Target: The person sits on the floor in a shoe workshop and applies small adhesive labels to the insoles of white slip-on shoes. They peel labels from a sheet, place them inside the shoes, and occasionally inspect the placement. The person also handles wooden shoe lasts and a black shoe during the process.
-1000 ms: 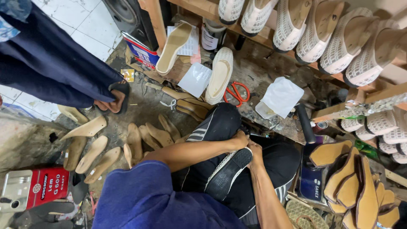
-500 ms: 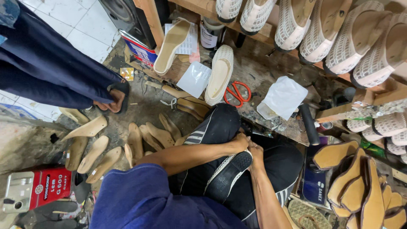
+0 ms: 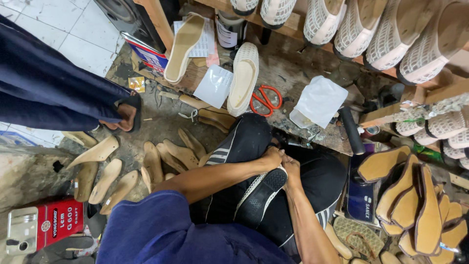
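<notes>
A shoe with a black sole and white mesh upper (image 3: 260, 193) lies sole-up across my lap, over my black trousers. My left hand (image 3: 271, 157) grips its far end from the left, fingers curled tight on the toe. My right hand (image 3: 292, 166) presses on the same end from the right, touching the left hand. Both forearms reach out from my blue shirt. What lies under the fingers is hidden.
A low wooden bench (image 3: 312, 132) ahead holds orange scissors (image 3: 266, 98), a white mesh shoe (image 3: 243, 78), an insole (image 3: 184, 46) and a white bag (image 3: 320, 100). Wooden lasts (image 3: 161, 159) litter the floor at left. Another person's leg and sandalled foot (image 3: 122, 115) stand nearby. Stacked tan soles (image 3: 415, 200) sit at right.
My hands stay clamped on the shoe's end. The view has shifted slightly; nothing else visibly moved.
</notes>
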Demonstrator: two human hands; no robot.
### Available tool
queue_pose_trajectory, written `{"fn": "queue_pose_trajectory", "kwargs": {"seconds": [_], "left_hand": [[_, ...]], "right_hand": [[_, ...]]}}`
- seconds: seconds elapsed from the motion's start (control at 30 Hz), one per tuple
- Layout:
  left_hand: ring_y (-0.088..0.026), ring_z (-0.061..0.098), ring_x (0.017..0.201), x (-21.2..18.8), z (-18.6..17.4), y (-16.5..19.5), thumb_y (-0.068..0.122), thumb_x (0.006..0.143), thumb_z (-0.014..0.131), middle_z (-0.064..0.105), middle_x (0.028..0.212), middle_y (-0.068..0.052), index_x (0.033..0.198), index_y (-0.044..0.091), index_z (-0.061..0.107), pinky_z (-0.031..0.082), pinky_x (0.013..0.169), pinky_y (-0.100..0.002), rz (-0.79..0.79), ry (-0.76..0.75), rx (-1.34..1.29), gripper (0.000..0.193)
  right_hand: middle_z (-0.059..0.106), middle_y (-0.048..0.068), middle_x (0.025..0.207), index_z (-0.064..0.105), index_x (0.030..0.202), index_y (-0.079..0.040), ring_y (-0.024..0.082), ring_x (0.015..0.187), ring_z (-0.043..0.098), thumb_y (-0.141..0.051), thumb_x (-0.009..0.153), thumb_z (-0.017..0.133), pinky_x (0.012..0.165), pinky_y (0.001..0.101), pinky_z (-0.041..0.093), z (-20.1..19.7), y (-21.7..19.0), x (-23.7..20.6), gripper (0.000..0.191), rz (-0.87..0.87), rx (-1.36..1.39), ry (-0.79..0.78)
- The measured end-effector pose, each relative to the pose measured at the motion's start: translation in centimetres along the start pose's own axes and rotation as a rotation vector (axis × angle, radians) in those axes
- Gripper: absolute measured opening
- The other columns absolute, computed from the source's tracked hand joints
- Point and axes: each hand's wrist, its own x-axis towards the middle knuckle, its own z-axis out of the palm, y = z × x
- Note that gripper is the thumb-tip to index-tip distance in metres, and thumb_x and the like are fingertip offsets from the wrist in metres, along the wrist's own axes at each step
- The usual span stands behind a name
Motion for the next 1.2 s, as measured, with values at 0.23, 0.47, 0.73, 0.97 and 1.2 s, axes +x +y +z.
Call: {"fn": "queue_pose_trajectory", "kwargs": {"seconds": [0.23, 0.47, 0.73, 0.97, 1.2], "left_hand": [[-0.026, 0.07, 0.079, -0.2, 0.1, 0.0, 0.027, 0.107, 0.052, 0.073, 0.089, -0.019, 0.092, -0.008, 0.069, 0.055, 0.072, -0.045, 0.007, 0.036, -0.001, 0.042], [-0.029, 0.073, 0.084, -0.7, 0.0, 0.2, 0.03, 0.105, 0.051, 0.074, 0.09, -0.02, 0.093, -0.007, 0.07, 0.056, 0.075, -0.046, 0.047, 0.073, 0.041, 0.044], [-0.033, 0.069, 0.078, -1.6, -0.4, 1.1, 0.037, 0.109, 0.042, 0.071, 0.081, -0.019, 0.083, -0.002, 0.072, 0.054, 0.077, -0.048, 0.463, 0.072, 0.181, 0.055], [-0.019, 0.069, 0.078, -9.2, -2.2, 3.1, 0.049, 0.1, 0.059, 0.071, 0.08, -0.011, 0.082, 0.003, 0.073, 0.051, 0.078, -0.035, 0.878, -0.32, 0.064, 0.051], [-0.014, 0.066, 0.067, -7.2, -3.4, 5.5, 0.051, 0.097, 0.063, 0.071, 0.069, -0.005, 0.075, 0.008, 0.077, 0.052, 0.067, -0.034, 0.711, -0.113, 0.064, 0.05]], "right_hand": [[0.069, 0.003, 0.078, 0.07, 0.087, -0.001, 0.01, 0.063, 0.06, -0.024, 0.104, 0.058, 0.056, 0.0268, 0.049, -0.3, 0.2, -0.2, 0.031, 0.021, -0.059, 0.05], [0.068, 0.003, 0.076, 0.069, 0.086, -0.002, 0.01, 0.061, 0.059, -0.024, 0.105, 0.059, 0.054, 0.027, 0.047, 0.2, -0.3, -0.8, 0.031, 0.008, -0.042, 0.037], [0.053, -0.003, 0.066, 0.057, 0.07, -0.01, 0.008, 0.054, 0.044, -0.026, 0.106, 0.065, 0.049, 0.0278, 0.035, 0.8, -1.8, -2.4, 0.04, -0.112, -0.062, 0.18], [0.064, 0.003, 0.093, 0.06, 0.108, -0.005, 0.009, 0.081, 0.058, -0.024, 0.107, 0.056, 0.073, 0.0252, 0.049, 0.0, -4.3, -7.3, 0.019, -0.476, -0.074, 0.273], [0.065, 0.022, 0.091, 0.04, 0.145, -0.004, 0.024, 0.069, 0.061, -0.024, 0.101, 0.058, 0.06, 0.0392, 0.054, 2.5, -5.4, -24.5, 0.052, -0.094, -0.634, 0.35]]}}
